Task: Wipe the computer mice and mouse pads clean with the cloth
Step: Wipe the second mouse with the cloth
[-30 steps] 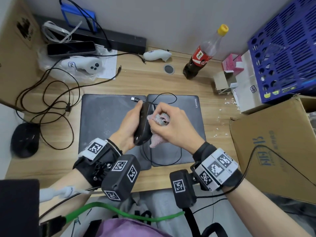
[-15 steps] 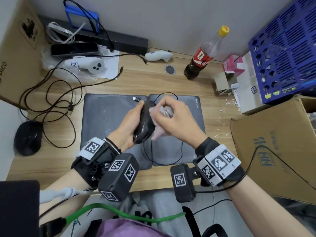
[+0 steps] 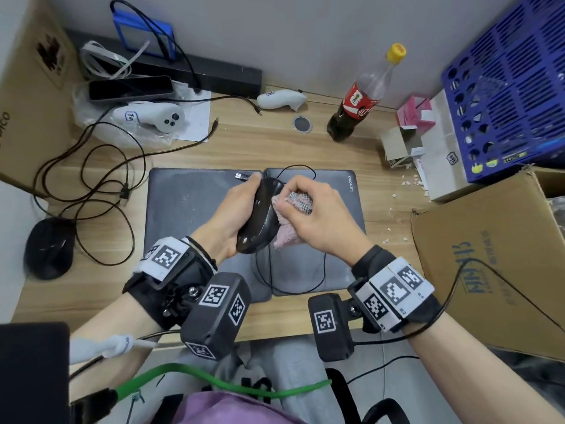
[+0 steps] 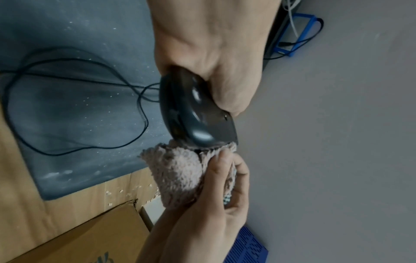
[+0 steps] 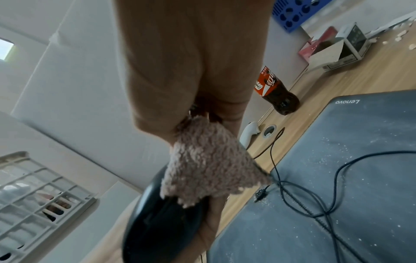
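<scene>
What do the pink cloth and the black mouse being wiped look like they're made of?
The fluffy pink cloth looks like looped terry or microfibre, judging by its nubby pile. The black wired mouse looks like hard glossy plastic, since it shows sharp light reflections.

Even, soft indoor light fills the head view, with faint shadows under the wrists on the desk [image 3: 275, 142]. Wide-angle bending curves the blue crate [image 3: 504, 87] at 2 o'clock and the cardboard box [image 3: 489, 264] at 4 o'clock. The left wrist view is dimmer and bluish, with smeared detail (a pale glare spot sits on the black mouse [image 4: 198, 113]). The right wrist view is brighter, daylight entering at 9 o'clock; the cloth [image 5: 209, 163] and hand are motion-blurred.
</scene>
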The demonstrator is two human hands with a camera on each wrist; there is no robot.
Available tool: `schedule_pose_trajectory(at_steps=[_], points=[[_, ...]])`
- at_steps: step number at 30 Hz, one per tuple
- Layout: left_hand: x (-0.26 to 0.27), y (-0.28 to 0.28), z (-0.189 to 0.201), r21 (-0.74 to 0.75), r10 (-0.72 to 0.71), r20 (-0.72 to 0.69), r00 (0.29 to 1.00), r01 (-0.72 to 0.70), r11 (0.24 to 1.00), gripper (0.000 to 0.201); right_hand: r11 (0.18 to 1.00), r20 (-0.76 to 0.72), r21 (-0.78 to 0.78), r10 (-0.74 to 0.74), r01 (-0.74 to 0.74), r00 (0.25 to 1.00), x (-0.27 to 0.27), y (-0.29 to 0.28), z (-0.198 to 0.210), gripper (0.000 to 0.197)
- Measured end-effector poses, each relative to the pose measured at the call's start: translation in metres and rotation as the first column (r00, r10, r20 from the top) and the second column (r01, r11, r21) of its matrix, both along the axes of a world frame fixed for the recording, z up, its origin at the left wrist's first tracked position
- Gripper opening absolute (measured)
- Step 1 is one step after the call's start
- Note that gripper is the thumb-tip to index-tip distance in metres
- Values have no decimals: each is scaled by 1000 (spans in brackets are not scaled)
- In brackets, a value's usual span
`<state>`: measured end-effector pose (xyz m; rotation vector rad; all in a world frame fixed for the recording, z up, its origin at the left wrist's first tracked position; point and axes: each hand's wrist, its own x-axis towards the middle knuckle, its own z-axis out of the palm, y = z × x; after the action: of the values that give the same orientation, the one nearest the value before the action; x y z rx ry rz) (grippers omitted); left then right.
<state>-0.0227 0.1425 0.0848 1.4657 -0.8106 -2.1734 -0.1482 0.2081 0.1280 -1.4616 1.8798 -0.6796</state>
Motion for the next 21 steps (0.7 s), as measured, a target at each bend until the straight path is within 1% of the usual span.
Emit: schedule_pose_trajectory(at_steps=[3,6,7,9,11,13,15,18,21], points=[[1,-6,6,-16,-76,19,997,76,997,37,996,-5,-18,-82,82,997,-4,-6,0,13],[-1,-1,11,4,-201,-36,979,202,979,36,987,16,8,-163,163,986,-13,-18,-1,13],[-2,1,12,3,-225,-49,973,225,974,38,983,48,22,-181,180,982,-16,-20,-3,12],[-1,1,11,9,-198,-68,978,199,980,38,981,152,13,-194,195,969,-19,-20,-6,11],[2,-3,9,26,-153,-65,986,155,988,36,983,249,9,-179,182,952,-20,-15,-8,13],[4,-5,7,35,-151,-61,987,154,988,37,989,293,17,-147,148,945,-19,-9,-9,13],[3,-6,7,28,-187,-60,981,189,982,39,991,310,19,-132,133,942,-17,-6,-12,14],[2,-2,8,7,-260,-72,963,261,965,39,988,321,63,-153,140,935,-19,-10,-15,16],[2,1,6,1,-247,-71,966,248,969,40,990,278,90,-126,104,952,-21,-15,-19,13]])
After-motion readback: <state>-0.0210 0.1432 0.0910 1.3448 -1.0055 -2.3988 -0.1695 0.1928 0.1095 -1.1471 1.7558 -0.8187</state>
